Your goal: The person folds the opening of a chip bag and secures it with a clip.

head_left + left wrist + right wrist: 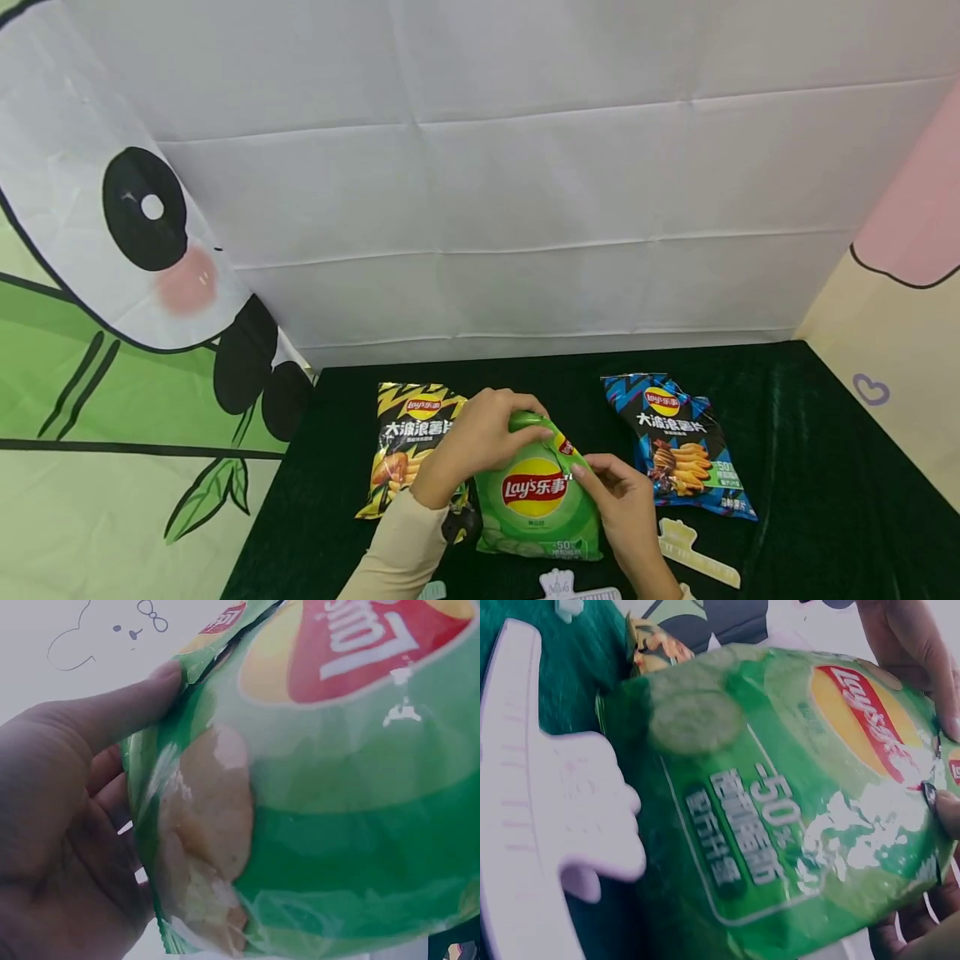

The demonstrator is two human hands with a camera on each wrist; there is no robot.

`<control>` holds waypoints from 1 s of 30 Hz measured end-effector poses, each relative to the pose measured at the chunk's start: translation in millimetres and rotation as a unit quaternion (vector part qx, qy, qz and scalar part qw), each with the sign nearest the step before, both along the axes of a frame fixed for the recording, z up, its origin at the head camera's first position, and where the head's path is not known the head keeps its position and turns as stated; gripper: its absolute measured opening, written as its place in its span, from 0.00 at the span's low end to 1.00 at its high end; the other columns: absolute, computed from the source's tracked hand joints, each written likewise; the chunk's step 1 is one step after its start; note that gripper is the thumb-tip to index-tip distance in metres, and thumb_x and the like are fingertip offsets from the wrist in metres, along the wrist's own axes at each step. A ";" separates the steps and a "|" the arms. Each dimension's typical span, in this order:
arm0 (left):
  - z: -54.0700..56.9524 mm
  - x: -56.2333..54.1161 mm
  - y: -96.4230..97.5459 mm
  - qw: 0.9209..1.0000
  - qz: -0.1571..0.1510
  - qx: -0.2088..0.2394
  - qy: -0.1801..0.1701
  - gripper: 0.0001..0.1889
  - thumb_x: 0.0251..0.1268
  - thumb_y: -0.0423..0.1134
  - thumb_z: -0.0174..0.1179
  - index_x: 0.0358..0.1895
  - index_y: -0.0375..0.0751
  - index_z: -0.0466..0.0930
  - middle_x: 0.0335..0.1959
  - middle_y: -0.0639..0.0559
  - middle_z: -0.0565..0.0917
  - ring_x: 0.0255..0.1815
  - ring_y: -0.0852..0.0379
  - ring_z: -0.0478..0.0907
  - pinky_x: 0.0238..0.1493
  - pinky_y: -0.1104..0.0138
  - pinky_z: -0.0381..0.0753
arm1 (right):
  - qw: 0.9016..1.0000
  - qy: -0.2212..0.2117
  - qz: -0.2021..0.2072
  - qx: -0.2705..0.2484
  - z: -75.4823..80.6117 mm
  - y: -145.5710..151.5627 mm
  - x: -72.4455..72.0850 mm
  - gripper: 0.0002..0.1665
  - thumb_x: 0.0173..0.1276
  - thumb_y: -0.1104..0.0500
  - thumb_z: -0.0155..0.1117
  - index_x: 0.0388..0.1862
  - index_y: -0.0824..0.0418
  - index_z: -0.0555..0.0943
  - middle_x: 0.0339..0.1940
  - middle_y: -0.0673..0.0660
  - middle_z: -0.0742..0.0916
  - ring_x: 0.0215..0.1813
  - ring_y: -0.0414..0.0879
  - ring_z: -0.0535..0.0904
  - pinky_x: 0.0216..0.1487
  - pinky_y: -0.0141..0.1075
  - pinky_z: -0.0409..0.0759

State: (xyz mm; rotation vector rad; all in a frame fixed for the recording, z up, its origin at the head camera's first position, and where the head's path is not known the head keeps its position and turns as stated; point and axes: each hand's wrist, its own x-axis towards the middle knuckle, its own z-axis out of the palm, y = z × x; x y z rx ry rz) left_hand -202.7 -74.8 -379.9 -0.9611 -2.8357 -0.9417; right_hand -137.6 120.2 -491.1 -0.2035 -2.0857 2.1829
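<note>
A green Lay's chip bag [536, 508] stands at the front middle of the dark green cloth, its top edge folded over in a slanting flap. My left hand [491, 433] holds the upper left of this fold, thumb on the front. At the fold's lower right end, my right hand [621, 504] pinches the bag's edge. In the left wrist view, the thumb [142, 697] presses on the flap while the other fingers lie behind the bag. The right wrist view shows the bag's lower front [727, 802] and a thumb [949, 814] at the folded edge.
A yellow-and-black chip bag [412, 433] lies behind my left forearm; a blue-and-black one [682, 450] is at the right. Near the front lie a cream clip [693, 552], a white clip [573, 587] and a pale green piece [432, 591], partly cut off. A white backdrop [525, 208] hangs behind.
</note>
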 end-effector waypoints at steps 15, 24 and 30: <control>-9.6 2.9 -6.6 0.998 0.037 0.019 0.052 0.06 0.66 0.47 0.67 0.41 0.55 0.90 0.33 0.60 0.86 0.30 0.66 0.69 0.30 0.73 0.70 | 0.994 0.029 0.075 0.067 5.0 20.7 -8.7 0.11 0.69 0.62 0.68 0.48 0.63 0.86 0.42 0.60 0.90 0.40 0.41 0.85 0.41 0.33 0.86; -9.3 3.2 -5.3 0.997 0.042 0.015 0.060 0.07 0.66 0.48 0.67 0.42 0.55 0.90 0.32 0.59 0.83 0.28 0.67 0.66 0.27 0.75 0.69 | 0.995 0.016 0.046 0.088 1.9 23.1 -8.8 0.09 0.66 0.58 0.72 0.43 0.60 0.87 0.35 0.55 0.89 0.37 0.42 0.83 0.40 0.32 0.83; -9.1 2.0 -3.4 0.996 0.045 0.015 0.076 0.06 0.65 0.49 0.68 0.41 0.56 0.90 0.32 0.60 0.85 0.27 0.67 0.65 0.26 0.75 0.67 | 0.993 0.021 0.031 0.116 -0.3 29.6 -2.6 0.11 0.67 0.57 0.71 0.46 0.58 0.86 0.43 0.56 0.90 0.40 0.42 0.85 0.45 0.31 0.84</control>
